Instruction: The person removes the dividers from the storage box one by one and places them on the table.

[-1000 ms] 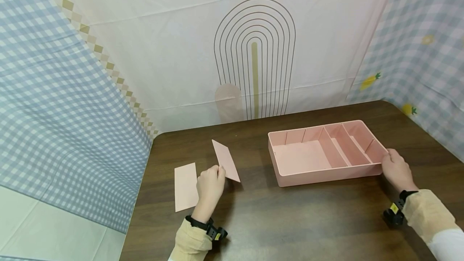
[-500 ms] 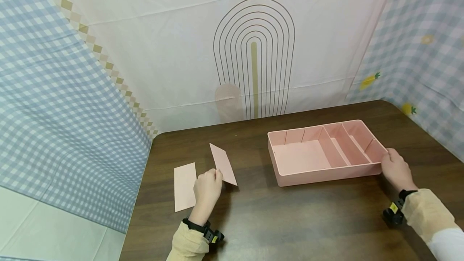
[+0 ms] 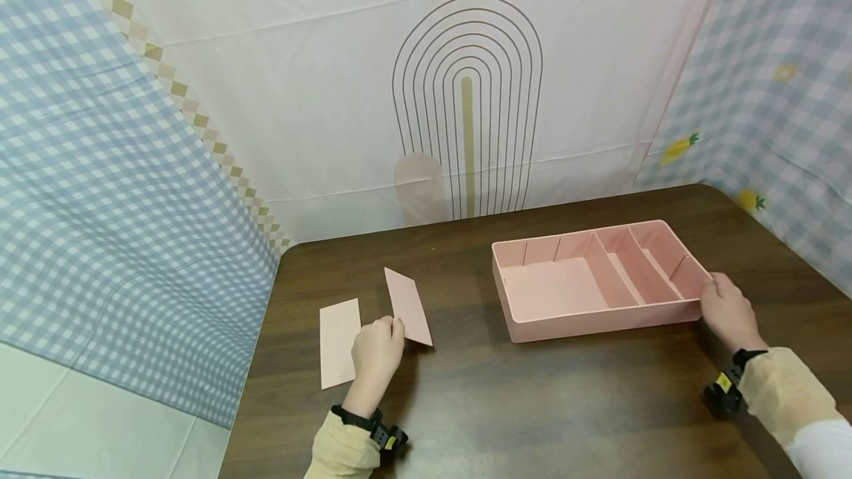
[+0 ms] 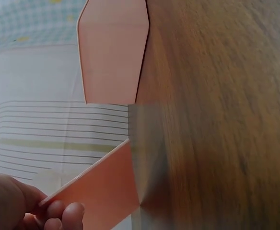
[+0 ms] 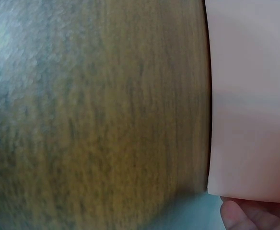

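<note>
My left hand (image 3: 377, 350) pinches a thin pink divider panel (image 3: 408, 307) by its near edge, between thumb and fingers. The panel stands tilted, its lower corner close to the table in the left wrist view. Just left of that hand, a second pink panel (image 3: 339, 342) lies flat on the table, partly covered by the hand. At the right, my right hand (image 3: 729, 310) grips the right end of a pink divided tray (image 3: 562, 327), thumb at the rim. Two cross dividers (image 3: 615, 272) stand in the tray's right half, with a short piece between them and the end wall.
The dark wooden table (image 3: 506, 412) has rounded back corners. A white patterned cloth (image 3: 319, 109) hangs behind it, with blue checked cloths (image 3: 113, 191) at the sides. Slots line the tray's back wall. Each wrist wears a black strap camera (image 3: 389, 437).
My left hand has drawn slightly back toward me and left, with the panel lowering along with it. The right hand and the tray have stayed in place.
</note>
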`<act>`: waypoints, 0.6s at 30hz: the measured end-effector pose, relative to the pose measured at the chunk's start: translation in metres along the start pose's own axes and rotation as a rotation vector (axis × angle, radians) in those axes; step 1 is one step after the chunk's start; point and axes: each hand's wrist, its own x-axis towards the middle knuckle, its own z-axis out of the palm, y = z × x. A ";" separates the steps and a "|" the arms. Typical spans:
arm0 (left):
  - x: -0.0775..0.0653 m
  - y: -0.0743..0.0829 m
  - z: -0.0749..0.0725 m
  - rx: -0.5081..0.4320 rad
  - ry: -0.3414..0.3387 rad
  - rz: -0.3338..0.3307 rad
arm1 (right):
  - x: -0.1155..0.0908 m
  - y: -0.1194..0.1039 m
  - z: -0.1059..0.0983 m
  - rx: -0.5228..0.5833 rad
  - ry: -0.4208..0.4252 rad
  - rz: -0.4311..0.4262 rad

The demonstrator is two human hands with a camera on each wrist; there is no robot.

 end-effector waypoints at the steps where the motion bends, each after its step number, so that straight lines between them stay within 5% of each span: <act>1: 0.000 -0.001 0.000 0.003 -0.010 -0.005 | 0.000 0.000 0.000 -0.001 0.001 0.000; 18: -0.008 -0.019 -0.004 0.050 -0.205 -0.128 | 0.000 0.002 0.001 0.004 -0.003 -0.001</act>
